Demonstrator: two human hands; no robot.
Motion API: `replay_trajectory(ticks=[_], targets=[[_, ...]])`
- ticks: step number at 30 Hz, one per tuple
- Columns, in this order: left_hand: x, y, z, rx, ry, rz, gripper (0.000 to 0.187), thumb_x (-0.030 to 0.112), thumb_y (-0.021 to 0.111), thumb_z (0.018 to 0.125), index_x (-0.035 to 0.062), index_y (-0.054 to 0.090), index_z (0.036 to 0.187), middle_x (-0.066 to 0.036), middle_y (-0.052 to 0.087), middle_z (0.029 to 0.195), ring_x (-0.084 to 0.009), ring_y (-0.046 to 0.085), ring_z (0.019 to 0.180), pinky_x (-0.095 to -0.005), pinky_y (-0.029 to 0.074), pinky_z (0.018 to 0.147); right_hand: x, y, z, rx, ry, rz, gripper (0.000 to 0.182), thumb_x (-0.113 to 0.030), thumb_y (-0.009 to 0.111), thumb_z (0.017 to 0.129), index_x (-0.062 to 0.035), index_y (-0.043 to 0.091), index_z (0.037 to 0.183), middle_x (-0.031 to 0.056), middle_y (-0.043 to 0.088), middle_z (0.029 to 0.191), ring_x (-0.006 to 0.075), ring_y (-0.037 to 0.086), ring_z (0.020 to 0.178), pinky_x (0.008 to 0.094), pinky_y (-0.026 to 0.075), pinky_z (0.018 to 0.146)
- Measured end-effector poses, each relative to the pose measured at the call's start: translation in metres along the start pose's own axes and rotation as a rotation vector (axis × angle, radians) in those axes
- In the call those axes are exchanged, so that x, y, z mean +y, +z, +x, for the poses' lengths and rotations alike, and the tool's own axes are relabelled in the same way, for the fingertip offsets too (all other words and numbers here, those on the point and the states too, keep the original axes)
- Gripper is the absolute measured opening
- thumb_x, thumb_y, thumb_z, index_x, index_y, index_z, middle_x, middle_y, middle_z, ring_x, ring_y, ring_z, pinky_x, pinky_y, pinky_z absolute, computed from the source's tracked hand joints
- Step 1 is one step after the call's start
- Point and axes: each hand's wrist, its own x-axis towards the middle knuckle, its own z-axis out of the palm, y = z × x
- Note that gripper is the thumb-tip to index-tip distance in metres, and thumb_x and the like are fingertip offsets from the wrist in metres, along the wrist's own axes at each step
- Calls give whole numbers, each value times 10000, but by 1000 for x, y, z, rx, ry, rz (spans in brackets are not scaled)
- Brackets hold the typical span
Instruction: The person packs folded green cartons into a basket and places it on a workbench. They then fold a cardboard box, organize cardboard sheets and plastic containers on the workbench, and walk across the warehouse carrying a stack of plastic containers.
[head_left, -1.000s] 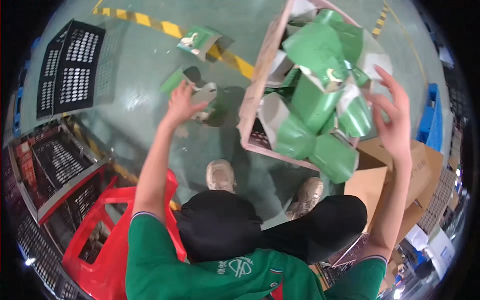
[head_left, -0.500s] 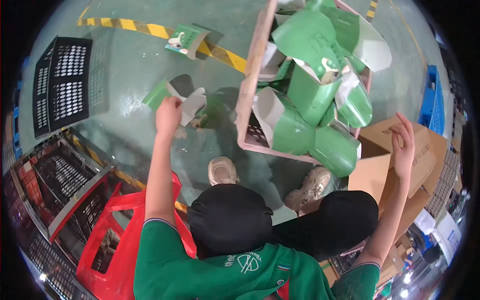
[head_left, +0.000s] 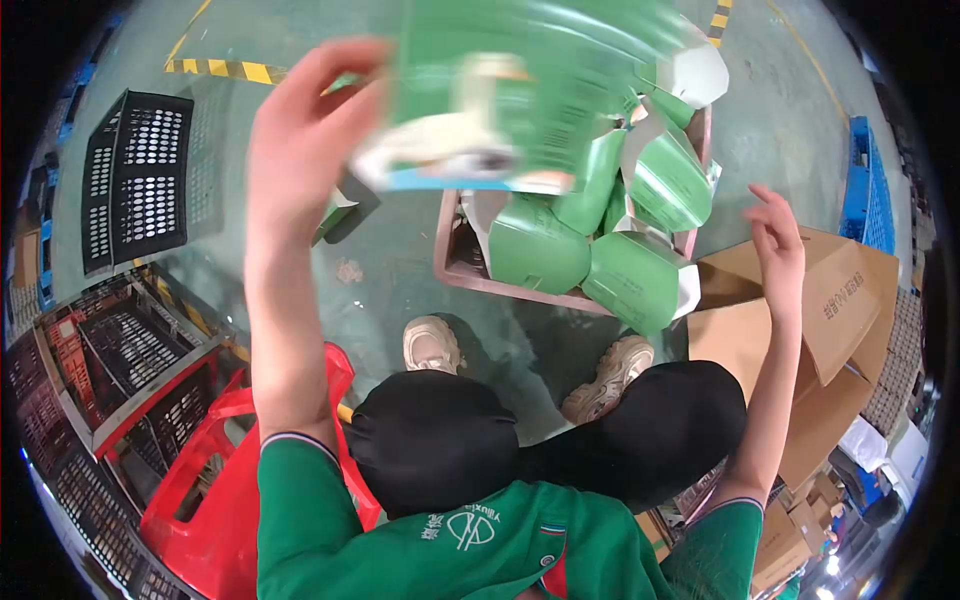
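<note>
Watching through the head camera, I have the green printed carton (head_left: pixel 500 90) up high in view, smeared by blur, its lower edge with the white and blue print turned my way. It lies wholly to the right of the left hand (head_left: pixel 318 115), whose fingers and thumb are drawn narrow on its left edge; how the fingertips sit behind it I cannot tell. From where I look, the carton covers the far part of the pink crate (head_left: pixel 522 291), where more green cartons (head_left: pixel 635 285) lie heaped at odd tilts, one leaning over the near rim. Another green piece (head_left: pixel 335 217) rests on the floor near the left wrist, partly hidden.

Right hand (head_left: pixel 777 235): half open, fingers loosely bent, right of the crate, in front of the open cardboard box (head_left: pixel 840 310) in my view. Farther out, I note a black perforated crate (head_left: pixel 150 185) at left and a red stool (head_left: pixel 240 500) beside the person's leg
</note>
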Motion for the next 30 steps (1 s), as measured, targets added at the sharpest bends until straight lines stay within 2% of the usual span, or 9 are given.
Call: replay_trajectory(ticks=[3,6,10,15,19,22,26,27,30], targets=[[17,52,27,-298,131,216,296,93,542,804,19,541,1091,-21,572,950,-83,551,793,-219,443,656,-16,8,19,-1,-162,78,150,2,472,832,-52,560,941,41,541,1120,119,520,911,248,405,770],[5,77,40,-306,31,180,330,146,571,765,41,543,1077,-16,567,856,-93,537,698,-231,437,646,-30,12,30,23,-150,310,195,-8,477,834,-73,537,1007,26,547,1044,100,521,863,240,408,755],[-12,68,26,-308,-10,164,298,143,547,837,60,532,1124,-8,568,944,-75,509,699,-217,423,648,-51,14,38,-13,-81,471,241,-24,504,822,-91,517,1054,11,529,918,84,509,807,241,411,732],[-22,46,4,-231,-34,156,284,122,525,852,43,533,1124,-14,577,965,-71,502,758,-219,419,716,-52,31,46,-10,-277,280,293,-30,532,799,-106,507,1080,4,514,879,90,501,787,253,414,733],[-61,-4,-21,87,-94,65,279,98,546,833,31,551,1104,-34,592,970,-79,530,814,-215,425,747,-43,34,42,29,-168,334,285,-37,523,813,-96,504,1091,7,521,901,111,510,818,258,412,775],[-140,-64,-42,378,-166,171,324,132,566,830,10,533,1129,-82,587,1040,-126,525,929,-240,404,806,-32,28,37,110,-63,331,274,-40,511,833,-69,500,1105,16,532,864,94,509,825,249,406,774],[-305,-144,-74,710,-595,570,721,366,668,725,59,351,1295,-125,458,1165,-204,491,993,-297,421,773,-8,19,26,152,18,269,260,-43,501,839,-68,510,1098,19,537,899,81,502,829,231,396,765],[-275,-123,-71,704,-765,115,815,389,706,682,48,310,1307,-117,439,1167,-227,435,1056,-339,401,786,0,16,21,157,52,205,255,-50,493,846,-63,512,1099,19,541,938,85,502,840,231,392,778],[-287,-110,-65,629,-845,-215,791,390,728,661,-5,372,1247,-95,483,1101,-207,490,969,-315,412,733,40,11,5,184,147,139,256,-66,503,833,-62,520,1089,21,543,944,85,493,814,226,389,757]])
